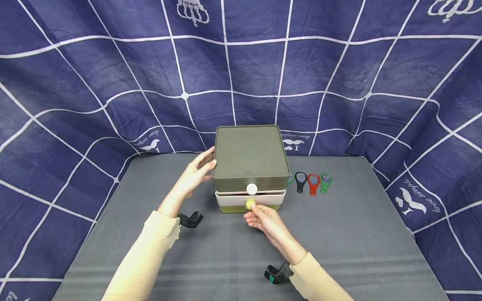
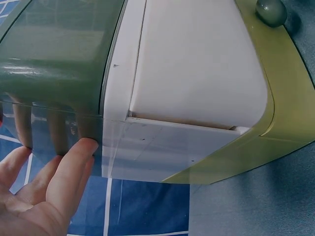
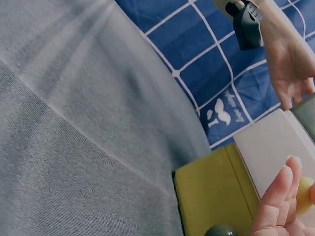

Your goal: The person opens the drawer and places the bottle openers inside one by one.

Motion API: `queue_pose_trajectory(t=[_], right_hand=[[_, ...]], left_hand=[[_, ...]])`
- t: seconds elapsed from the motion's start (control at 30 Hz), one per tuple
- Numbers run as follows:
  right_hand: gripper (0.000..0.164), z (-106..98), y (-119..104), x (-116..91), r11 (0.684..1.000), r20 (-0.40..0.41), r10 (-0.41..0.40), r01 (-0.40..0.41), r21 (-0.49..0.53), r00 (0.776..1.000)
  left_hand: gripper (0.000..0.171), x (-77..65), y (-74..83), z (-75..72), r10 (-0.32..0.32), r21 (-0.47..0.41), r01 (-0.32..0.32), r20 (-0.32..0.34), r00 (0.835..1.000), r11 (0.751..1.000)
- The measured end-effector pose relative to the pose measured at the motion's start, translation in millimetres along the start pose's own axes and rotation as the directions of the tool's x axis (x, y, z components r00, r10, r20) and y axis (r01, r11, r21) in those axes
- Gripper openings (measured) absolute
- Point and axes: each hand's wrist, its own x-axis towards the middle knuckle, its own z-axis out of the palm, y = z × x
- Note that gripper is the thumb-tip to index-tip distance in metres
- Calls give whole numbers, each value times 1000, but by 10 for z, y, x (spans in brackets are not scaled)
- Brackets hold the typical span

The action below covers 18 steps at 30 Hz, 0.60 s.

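Note:
A drawer box stands with a dark green top tier (image 1: 250, 152), a white middle drawer (image 1: 229, 200) and a yellow-green bottom tier (image 2: 290, 108). The middle drawer sits slightly forward, and a narrow gap with something reddish shows above its front. My right hand (image 1: 269, 221) pinches that drawer's round yellow knob (image 3: 304, 195) between thumb and fingers. On the left, my left hand (image 1: 192, 177) rests its extended fingertips against the side of the top tier. A white knob (image 1: 252, 189) is on the top tier's front, and a dark green knob (image 2: 271, 12) on the bottom one.
Right of the box, several small flat handled pieces with round heads lie in a row, among them a black one (image 1: 301, 182) and a red one (image 1: 313, 184). A grey cloth (image 1: 357, 234) covers the table. Blue checked curtain (image 1: 256, 75) hangs behind and at both sides.

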Motion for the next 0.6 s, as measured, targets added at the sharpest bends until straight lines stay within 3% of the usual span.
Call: queue_pose_trajectory(t=[0.6], right_hand=[[39, -41, -29, 82, 1000, 22, -9, 9, 10, 1000]], left_hand=[[59, -2, 9, -4, 2, 17, -2, 3, 1000, 1000]])
